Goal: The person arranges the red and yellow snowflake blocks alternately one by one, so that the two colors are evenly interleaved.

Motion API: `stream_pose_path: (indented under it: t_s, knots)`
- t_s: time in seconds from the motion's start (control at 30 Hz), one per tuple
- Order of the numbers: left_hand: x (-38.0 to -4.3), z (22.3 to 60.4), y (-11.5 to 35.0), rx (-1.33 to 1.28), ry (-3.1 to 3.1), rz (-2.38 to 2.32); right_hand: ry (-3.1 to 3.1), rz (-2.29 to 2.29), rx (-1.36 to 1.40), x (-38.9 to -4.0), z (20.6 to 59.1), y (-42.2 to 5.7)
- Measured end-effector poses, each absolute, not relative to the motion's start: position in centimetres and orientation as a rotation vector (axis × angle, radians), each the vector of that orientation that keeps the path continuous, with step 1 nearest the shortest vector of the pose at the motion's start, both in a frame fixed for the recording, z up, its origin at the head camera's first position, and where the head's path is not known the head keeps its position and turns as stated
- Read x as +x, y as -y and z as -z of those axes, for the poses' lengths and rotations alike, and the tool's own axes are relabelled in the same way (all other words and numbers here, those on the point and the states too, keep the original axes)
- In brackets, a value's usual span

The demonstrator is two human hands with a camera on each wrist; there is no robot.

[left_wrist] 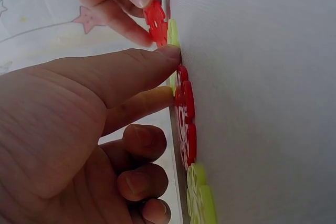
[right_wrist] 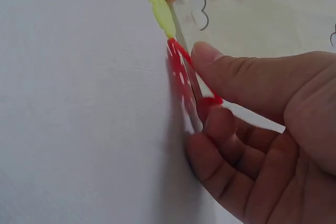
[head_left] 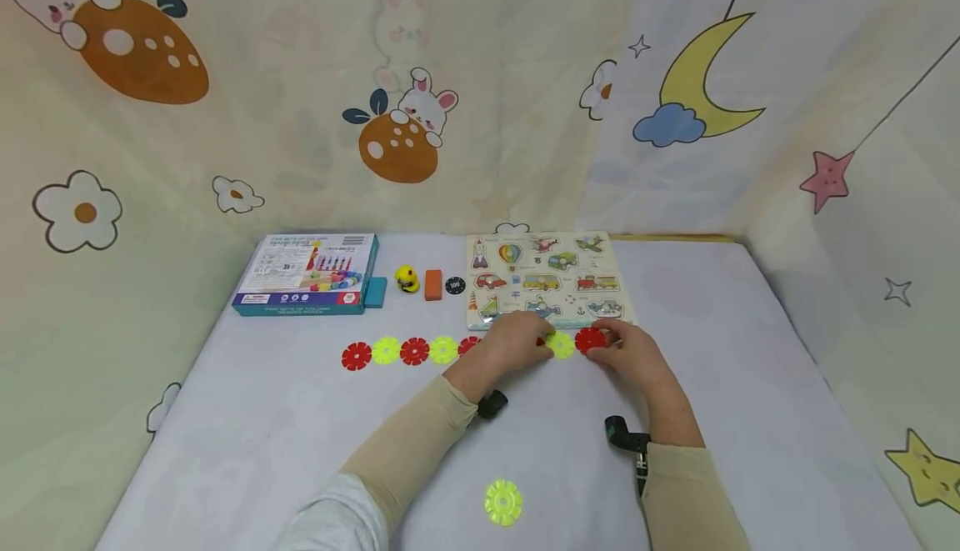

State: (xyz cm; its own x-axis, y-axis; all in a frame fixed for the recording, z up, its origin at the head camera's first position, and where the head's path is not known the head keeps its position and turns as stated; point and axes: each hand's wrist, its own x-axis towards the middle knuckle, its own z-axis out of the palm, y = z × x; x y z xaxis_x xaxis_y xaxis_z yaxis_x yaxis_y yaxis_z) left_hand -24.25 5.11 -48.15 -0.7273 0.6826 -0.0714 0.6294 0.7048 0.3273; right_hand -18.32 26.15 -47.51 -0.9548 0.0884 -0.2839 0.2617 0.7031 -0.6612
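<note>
Red and yellow-green plastic flower discs lie in an alternating row across the white table, starting with a red disc [head_left: 356, 356] at the left. At the row's right end, my left hand [head_left: 516, 343] holds a yellow-green flower disc [head_left: 561, 345] between thumb and index finger; the other fingers curl loosely. Just right of it, my right hand [head_left: 632, 355] pinches a red flower disc [head_left: 588, 340] by its outer side. In the right wrist view this red disc [right_wrist: 181, 74] is tilted, its inner edge right at the yellow-green disc [right_wrist: 159, 6]. My left hand and forearm hide part of the row.
Behind the row lies a wooden picture puzzle board [head_left: 551, 272]. Left of it are a round black chip [head_left: 455, 285], an orange block [head_left: 432, 285], a yellow toy [head_left: 407, 278], a blue block [head_left: 376, 293] and a box [head_left: 307, 274]. A loose yellow-green disc [head_left: 502, 502] lies near the front.
</note>
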Motion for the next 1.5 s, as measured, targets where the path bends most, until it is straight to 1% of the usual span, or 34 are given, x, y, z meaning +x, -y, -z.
stream_pose_path:
  t_s: [0.23,0.5,0.63,0.97,1.13,1.3,1.4,1.5]
  knots:
    - [-24.1,47.7,-5.4,1.081,-2.744,-0.367,-2.743,0.990,0.339,-18.0,47.4,-27.0]
    - [-24.3,47.6,-6.0,1.030,-2.682,-0.506,-2.708,1.022,0.382,-18.0,47.8,-27.0]
    - [-24.5,47.9,-7.1,1.047,-2.630,-0.579,-2.714,1.036,0.409,-17.7,48.2,-27.1]
    - [-24.9,48.7,-9.2,1.146,-2.606,-0.566,-2.699,1.065,0.422,-17.8,47.9,-26.9]
    - [-25.0,48.6,-9.4,1.165,-2.633,-0.538,-2.703,1.056,0.386,-17.9,47.1,-26.8]
    - [-25.1,48.6,-9.4,1.150,-2.640,-0.562,-2.684,1.049,0.297,-17.4,45.1,-26.3]
    - [-25.1,48.9,-9.4,1.142,-2.647,-0.555,-2.668,1.066,0.259,-16.1,43.7,-25.3]
    - [-25.0,49.2,-9.4,1.150,-2.651,-0.537,-2.678,1.107,0.183,-14.0,42.7,-23.9]
